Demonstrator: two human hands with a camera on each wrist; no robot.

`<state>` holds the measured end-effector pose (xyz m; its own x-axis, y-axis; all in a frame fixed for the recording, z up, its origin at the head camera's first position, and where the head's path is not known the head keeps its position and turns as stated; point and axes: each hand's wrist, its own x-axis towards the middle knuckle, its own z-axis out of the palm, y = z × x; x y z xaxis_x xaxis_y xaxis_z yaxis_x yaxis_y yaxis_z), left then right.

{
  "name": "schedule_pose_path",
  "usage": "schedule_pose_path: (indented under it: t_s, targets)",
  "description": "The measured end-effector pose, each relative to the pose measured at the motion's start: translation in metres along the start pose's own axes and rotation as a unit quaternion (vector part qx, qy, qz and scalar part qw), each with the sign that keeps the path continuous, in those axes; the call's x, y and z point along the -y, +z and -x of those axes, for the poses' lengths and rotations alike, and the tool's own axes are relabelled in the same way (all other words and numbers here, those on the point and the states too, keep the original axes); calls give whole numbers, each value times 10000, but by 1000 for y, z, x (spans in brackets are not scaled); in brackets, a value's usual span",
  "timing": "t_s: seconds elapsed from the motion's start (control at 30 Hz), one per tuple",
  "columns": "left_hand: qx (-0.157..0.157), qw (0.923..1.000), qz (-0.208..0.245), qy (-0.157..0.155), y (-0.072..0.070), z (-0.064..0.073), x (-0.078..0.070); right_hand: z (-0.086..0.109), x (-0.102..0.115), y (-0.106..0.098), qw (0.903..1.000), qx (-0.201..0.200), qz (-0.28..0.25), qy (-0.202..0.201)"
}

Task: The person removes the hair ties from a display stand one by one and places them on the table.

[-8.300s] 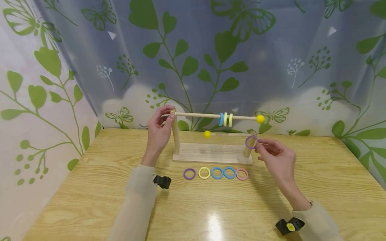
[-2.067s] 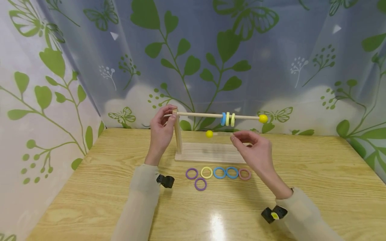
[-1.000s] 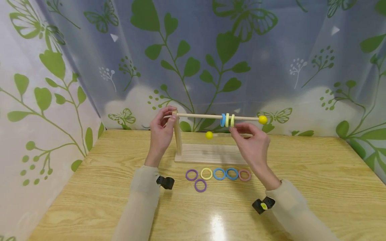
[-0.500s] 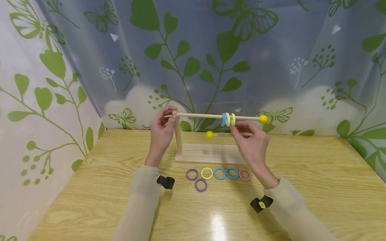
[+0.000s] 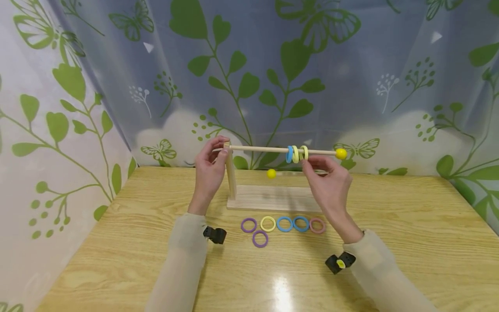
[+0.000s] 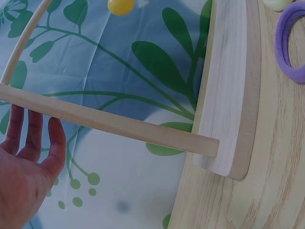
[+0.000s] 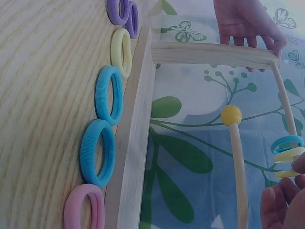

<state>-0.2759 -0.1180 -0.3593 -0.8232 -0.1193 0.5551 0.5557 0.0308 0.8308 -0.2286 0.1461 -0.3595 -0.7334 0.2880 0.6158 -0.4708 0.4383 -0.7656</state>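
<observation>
Right hand point(image 5: 329, 184), head view: thumb and fingertips nearly together, pinching the lower edge of the right-hand pale yellow ring point(image 5: 306, 151). That ring is threaded on the upper rod point(image 5: 257, 149), standing on edge, with a visible gap to the second yellow ring point(image 5: 297, 154). Blue ring point(image 5: 289, 154) sits just left of that one. Rod ends right in a yellow ball point(image 5: 341, 154). Left hand point(image 5: 209, 169) holds the top of the left post point(image 5: 231, 177), thumb in front, fingers bent round behind. Lower rod point(image 5: 290, 174) carries its own ball point(image 5: 271, 173); its right end is hidden behind the right hand. Row on the table point(image 5: 249, 277) before the wooden base point(image 5: 273, 199), left to right: purple, yellow, blue, blue, pink, all flat. Extra purple ring point(image 5: 260, 246) lies nearer the camera.

Left wrist view: left fingertips touch the post, palm clear of it. Post is plain pale wood; base corner rounded. Purple ring at the right is cut off by the frame.

Right wrist view: blue rings in the row look finely ribbed, thick and round. Right fingers only partly in frame, at the pinched ring.
</observation>
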Motion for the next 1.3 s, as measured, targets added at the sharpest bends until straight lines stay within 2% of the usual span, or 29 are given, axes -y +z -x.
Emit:
schedule_pose_path:
  t_s: [0.47, 0.9, 1.3]
  targets:
    - [5, 10000, -38, -34, 0, 0, -1, -2, 0, -8, 9998, -142, 147, 3]
    - [-10, 10000, -17, -90, 0, 0, 0, -2, 0, -18, 9994, -306, -119, 130]
    - [-5, 9999, 9, -159, 0, 1, -3, -5, -1, -28, 9990, -450, -8, 59]
